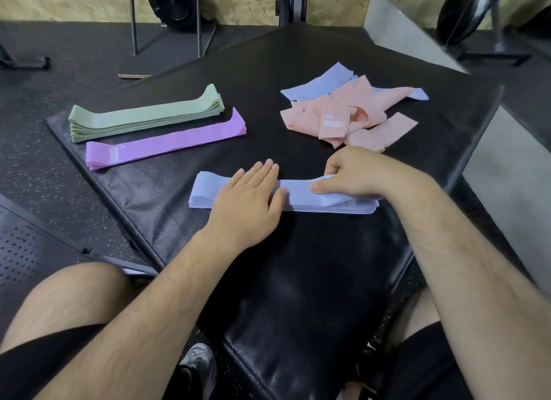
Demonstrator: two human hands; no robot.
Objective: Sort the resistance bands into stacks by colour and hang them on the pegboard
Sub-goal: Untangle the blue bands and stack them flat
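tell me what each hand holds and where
Right hand pinches the top blue band near its right end; left hand lies flat on the stack, gripping nothing.

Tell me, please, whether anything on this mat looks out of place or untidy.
Yes: the pink bands lie crumpled in a heap at the far right, with stray blue bands partly under them, unlike the flat green stack, purple stack and near blue stack.

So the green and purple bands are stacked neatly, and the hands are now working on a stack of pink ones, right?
Not quite: in the head view the left hand and right hand work on a pale blue stack, not pink. The pink bands lie loose beyond it. The green stack and purple stack are neat.
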